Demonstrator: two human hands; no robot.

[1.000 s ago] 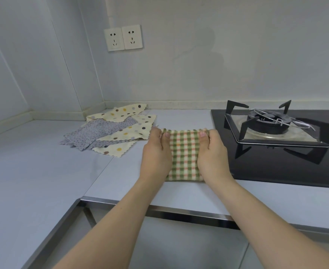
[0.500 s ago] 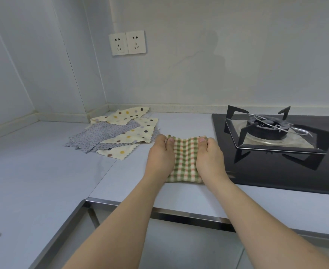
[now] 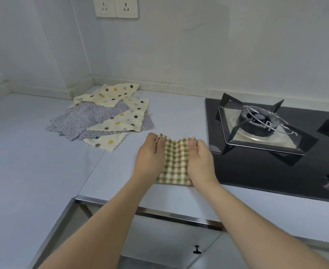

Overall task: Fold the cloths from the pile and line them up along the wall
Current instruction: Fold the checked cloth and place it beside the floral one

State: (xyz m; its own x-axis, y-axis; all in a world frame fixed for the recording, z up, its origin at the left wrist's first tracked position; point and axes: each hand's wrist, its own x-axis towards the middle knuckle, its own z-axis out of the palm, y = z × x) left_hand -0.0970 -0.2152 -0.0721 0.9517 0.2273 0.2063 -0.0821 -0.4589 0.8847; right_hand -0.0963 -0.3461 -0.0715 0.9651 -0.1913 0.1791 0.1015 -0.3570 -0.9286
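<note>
While both hands pinch the far corners of the checked cloth [image 3: 176,162] at the centre of the frame, its long axis runs away from the person, toward the wall [image 3: 218,55] at the top. The left hand [image 3: 150,158] holds the left corner and the right hand [image 3: 199,161] the right one, fingers closed on the fabric, which bunches up between them (the middle sags into a small valley). The cloth lies on the counter [image 3: 43,171], its right edge just beside the stove [image 3: 266,133]. Neither hand is nearer the cloth. The unfolded pile [image 3: 101,117] sits to the upper left, close to the wall; my guess is the corners come together next.
</note>
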